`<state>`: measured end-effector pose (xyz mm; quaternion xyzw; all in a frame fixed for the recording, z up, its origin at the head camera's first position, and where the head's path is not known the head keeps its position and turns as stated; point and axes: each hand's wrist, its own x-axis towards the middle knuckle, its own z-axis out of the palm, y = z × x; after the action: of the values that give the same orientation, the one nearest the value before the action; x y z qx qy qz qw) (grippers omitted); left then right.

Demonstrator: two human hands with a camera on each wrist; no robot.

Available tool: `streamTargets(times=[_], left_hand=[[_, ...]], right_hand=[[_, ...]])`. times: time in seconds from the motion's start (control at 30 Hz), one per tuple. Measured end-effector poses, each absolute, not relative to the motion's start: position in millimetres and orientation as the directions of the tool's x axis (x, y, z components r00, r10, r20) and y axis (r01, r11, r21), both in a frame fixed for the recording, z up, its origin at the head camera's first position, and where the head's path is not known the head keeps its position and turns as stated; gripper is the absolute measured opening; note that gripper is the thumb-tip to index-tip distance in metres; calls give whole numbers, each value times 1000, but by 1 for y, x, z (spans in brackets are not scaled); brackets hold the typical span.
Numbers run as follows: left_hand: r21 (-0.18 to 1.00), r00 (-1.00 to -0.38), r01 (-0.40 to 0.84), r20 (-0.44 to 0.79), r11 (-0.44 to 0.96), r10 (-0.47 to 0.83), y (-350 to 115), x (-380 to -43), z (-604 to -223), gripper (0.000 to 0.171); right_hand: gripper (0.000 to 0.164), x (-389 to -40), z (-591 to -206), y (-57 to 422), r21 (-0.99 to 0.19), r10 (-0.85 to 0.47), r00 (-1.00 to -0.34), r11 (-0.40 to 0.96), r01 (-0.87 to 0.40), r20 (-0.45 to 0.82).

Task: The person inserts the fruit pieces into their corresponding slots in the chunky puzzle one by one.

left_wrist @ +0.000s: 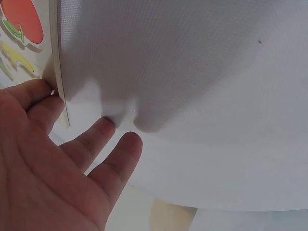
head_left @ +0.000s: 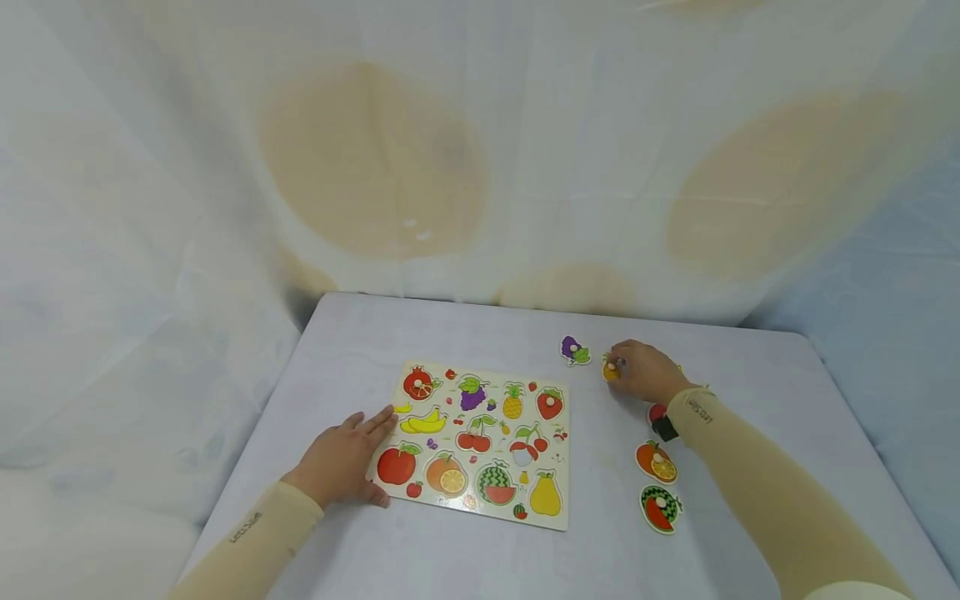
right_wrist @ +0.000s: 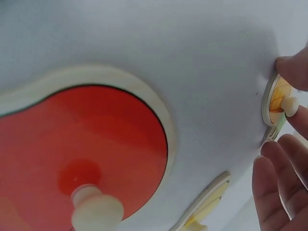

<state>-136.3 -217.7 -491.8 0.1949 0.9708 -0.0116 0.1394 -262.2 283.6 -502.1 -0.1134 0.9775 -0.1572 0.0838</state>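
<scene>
A white fruit puzzle board [head_left: 487, 375] lies on the table. My left hand [head_left: 337, 460] rests at its left edge, thumb at the lower corner and fingers spread. In the left wrist view, fingers [left_wrist: 43, 103] touch the board's edge. To the right of the board, my right hand [head_left: 645, 371] pinches a pineapple puzzle piece [head_left: 611, 368]. The right wrist view shows thumb and index finger at the small knob [right_wrist: 289, 106] of that piece, which stands tilted. A grape piece [head_left: 573, 351] lies just to the left of this hand.
An orange piece [head_left: 656, 461] and a watermelon piece [head_left: 661, 508] lie right of the board. A red piece [head_left: 657, 412] is partly hidden under the right wrist. A yellow piece [right_wrist: 207, 199] lies near the right hand. A pale curtain [head_left: 525, 167] hangs behind the table.
</scene>
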Motion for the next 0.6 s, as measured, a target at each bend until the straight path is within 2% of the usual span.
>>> streamTargets(times=[0.6], left_hand=[[29,-887,371,-285,928,363,-218,-137,-495,120]], right_hand=[[40,-259,-504,283,-328,-221,-967,930,-168,-130]])
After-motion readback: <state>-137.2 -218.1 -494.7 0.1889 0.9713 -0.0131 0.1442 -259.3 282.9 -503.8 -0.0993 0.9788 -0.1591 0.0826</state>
